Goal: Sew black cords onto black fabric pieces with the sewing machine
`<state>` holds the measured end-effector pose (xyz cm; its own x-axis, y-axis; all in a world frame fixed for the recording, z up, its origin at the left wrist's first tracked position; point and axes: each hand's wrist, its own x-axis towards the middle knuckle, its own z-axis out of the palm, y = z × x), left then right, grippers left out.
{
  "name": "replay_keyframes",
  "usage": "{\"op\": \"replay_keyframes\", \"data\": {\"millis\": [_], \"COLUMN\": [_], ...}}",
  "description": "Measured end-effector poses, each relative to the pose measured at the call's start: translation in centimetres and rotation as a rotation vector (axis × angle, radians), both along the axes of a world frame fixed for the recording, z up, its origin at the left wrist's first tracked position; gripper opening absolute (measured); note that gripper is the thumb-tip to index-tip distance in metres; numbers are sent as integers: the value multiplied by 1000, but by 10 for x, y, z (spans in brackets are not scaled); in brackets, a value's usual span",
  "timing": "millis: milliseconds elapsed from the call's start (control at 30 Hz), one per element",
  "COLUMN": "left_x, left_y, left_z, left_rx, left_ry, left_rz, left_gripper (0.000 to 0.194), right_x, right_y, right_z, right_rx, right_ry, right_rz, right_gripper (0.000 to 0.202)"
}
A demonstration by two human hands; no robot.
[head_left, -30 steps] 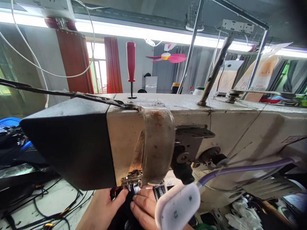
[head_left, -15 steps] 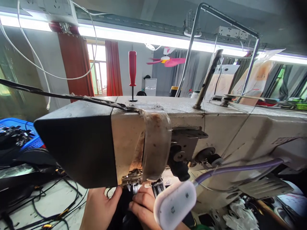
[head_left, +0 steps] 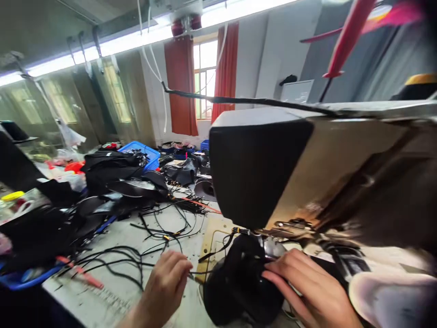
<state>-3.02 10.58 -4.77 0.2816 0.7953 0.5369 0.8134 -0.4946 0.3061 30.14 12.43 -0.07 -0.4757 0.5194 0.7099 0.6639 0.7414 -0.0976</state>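
Beneath the head of a sewing machine (head_left: 259, 168), a black fabric piece (head_left: 239, 287) with a rounded, bulging shape lies bunched at the needle area. My right hand (head_left: 307, 287) grips its right side, thumb and fingers pressed together. To the left of the fabric, my left hand (head_left: 167, 282) is closed with curled fingers. A thin black cord (head_left: 201, 273) shows at its fingertips and runs toward the fabric. A short black strap with a yellowish end (head_left: 237, 231) sticks out at the top of the fabric. The needle itself is hidden.
Loose black cords (head_left: 119, 259) and an orange-handled tool (head_left: 82, 273) lie on the white table left of my hands. Black pieces (head_left: 119, 191) pile up behind, near a blue basket (head_left: 155, 159). A pale lamp (head_left: 385, 296) is at right; a red screwdriver (head_left: 351, 36) stands on the machine.
The view has swung left and closer to the machine head. My left hand has come away from the needle area to the left; my right hand stays on the black fabric, which shows more.
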Motion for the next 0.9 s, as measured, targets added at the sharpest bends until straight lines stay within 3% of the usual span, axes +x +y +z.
{"op": "replay_keyframes", "data": {"millis": [100, 167, 267, 500, 600, 733, 833, 900], "left_x": [-63, -96, -116, -87, -75, -62, -61, -63], "left_y": [0, 3, 15, 48, 48, 42, 45, 50], "left_z": [-2, 0, -1, -11, -15, -19, -15, -3], "left_rx": [-190, -318, -454, -625, -695, -694, -637, -601], "left_ry": [61, 106, 158, 225, 216, 117, -7, -115], "left_rz": [225, 306, 347, 271, 175, 60, 57, 56], "left_gripper": [29, 28, 28, 18, 6, 8, 7, 13], "right_x": [10, 13, 12, -1, -5, 0, 4, 3], "right_y": [3, 3, 1, -4, -5, -2, 0, -1], "right_z": [-3, -4, -4, 7, 13, 5, -1, 0], "right_rx": [77, 46, -5, -48, -95, -99, -111, -121], "right_ry": [-101, -111, -100, -51, -27, -42, -40, -27], "right_rz": [33, 34, 4, 20, 56, 31, 34, 65], "right_gripper": [23, 21, 19, 13, 16, 14, 16, 14]}}
